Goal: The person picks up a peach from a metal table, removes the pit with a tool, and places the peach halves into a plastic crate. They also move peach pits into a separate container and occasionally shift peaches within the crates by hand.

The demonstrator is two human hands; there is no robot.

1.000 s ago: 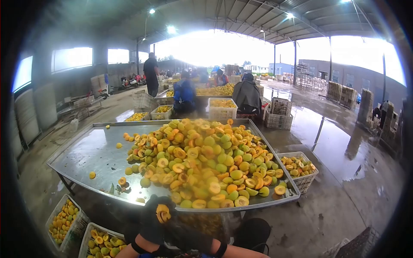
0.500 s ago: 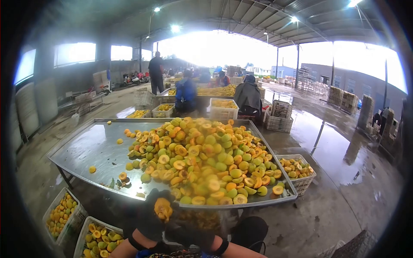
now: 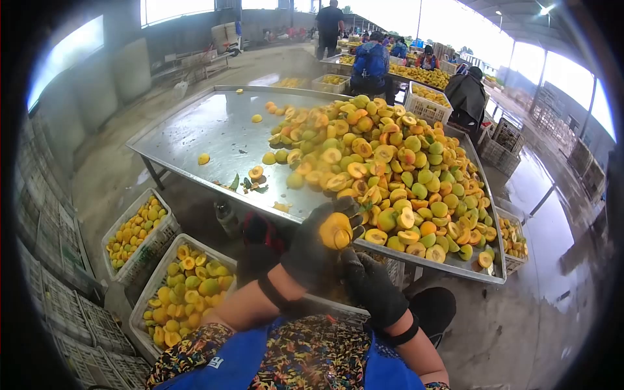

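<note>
Fingers of my left hand gripping a yellow-orange fruit, just off the table's near edge. Right hand just right of it, nearer me, fingers bunched by the fruit; too dark to tell what they grip. Pile on table's right. Near crate and far crate at left, both fruit-filled.

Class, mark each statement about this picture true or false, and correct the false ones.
1. The left hand holds a fruit. True.
2. Both hands are bare. False: the left hand and right hand wear dark gloves.
3. A heap of fruit lies on a metal table. True.
4. The crate nearest the left forearm is empty. False: that crate holds fruit.
5. A standing person is beyond the table. True.
</note>
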